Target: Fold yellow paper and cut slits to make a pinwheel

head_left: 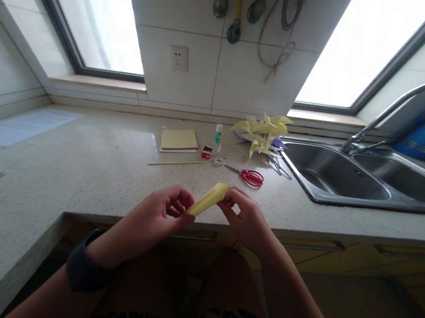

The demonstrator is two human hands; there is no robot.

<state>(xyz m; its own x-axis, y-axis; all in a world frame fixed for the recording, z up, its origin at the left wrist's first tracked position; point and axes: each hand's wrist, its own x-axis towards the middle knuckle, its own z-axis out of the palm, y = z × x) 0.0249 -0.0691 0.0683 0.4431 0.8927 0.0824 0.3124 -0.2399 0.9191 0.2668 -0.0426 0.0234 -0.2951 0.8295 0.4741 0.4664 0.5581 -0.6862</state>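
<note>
Both hands, left [159,214] and right [246,220], pinch a folded yellow paper strip [207,199].

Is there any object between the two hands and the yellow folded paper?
No. The left hand and the right hand each pinch one end of the yellow folded paper directly, above the counter edge. The scissors lie farther back.

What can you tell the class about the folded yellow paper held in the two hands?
The folded yellow paper is a narrow, pale yellow strip, thin sheet paper by its look. It slants up toward the right, in the air above the counter edge. The left hand pinches its lower end, the right hand its upper end.
</note>
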